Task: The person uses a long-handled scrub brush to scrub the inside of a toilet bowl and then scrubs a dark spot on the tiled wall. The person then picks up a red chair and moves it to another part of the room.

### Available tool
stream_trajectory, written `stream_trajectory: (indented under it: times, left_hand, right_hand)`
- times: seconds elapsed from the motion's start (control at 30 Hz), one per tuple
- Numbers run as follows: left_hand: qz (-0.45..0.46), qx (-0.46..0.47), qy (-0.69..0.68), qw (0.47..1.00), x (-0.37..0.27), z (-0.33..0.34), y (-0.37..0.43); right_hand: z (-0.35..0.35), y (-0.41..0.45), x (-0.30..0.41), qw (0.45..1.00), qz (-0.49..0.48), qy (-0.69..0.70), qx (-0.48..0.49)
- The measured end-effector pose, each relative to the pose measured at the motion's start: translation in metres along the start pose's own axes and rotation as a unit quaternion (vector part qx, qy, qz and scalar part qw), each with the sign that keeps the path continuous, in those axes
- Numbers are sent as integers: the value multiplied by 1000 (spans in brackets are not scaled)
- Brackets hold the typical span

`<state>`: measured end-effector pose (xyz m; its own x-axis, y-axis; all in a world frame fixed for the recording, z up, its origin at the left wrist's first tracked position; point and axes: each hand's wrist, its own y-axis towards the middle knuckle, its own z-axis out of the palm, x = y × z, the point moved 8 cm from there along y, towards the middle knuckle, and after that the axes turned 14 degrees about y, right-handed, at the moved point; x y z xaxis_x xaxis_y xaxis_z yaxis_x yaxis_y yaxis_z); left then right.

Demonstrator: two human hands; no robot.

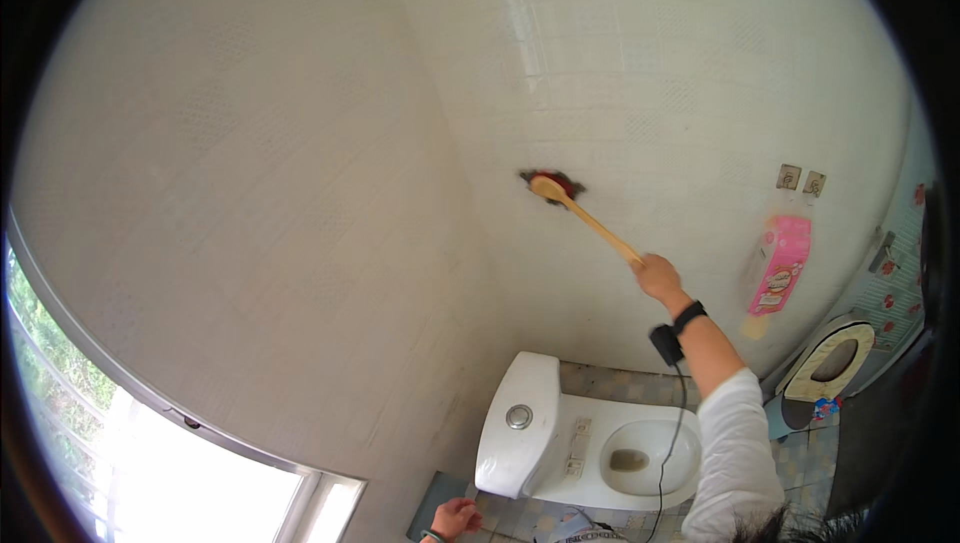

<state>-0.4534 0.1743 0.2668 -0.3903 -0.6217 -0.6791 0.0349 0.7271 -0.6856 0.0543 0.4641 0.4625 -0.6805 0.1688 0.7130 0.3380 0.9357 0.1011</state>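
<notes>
My right hand [660, 278] is closed around the handle of a long wooden brush [596, 226], with the arm stretched out towards the tiled wall. The brush's oval wooden head is up against the pale tiles [637, 92], close to the corner. Dark, ragged material with a red patch [559, 181] sticks out around that head; blur hides whether it is bristles or cloth. Low in the view, my left hand [456, 518] hangs left of the toilet tank [517, 423] with its fingers loosely curled. Nothing shows in it.
A white toilet bowl [651, 457] with its seat off stands below my right arm. A black cable [670, 453] hangs from a wrist device [666, 344]. A pink tissue pack [782, 265] is on the wall, under two sockets [788, 177]. A toilet seat [836, 360] leans at right. A window [187, 468] is at lower left.
</notes>
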Motion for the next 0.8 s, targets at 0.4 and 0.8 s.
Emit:
stream_trajectory:
  times: [0.4,0.8]
  left_hand:
    - [-2,-75,-36,997,45,-36,-42]
    - [311,-562,172,747,-119,-182,-186]
  right_hand:
    - [45,-73,211,851,-75,493,165]
    - [103,-140,229,859,-260,413,157]
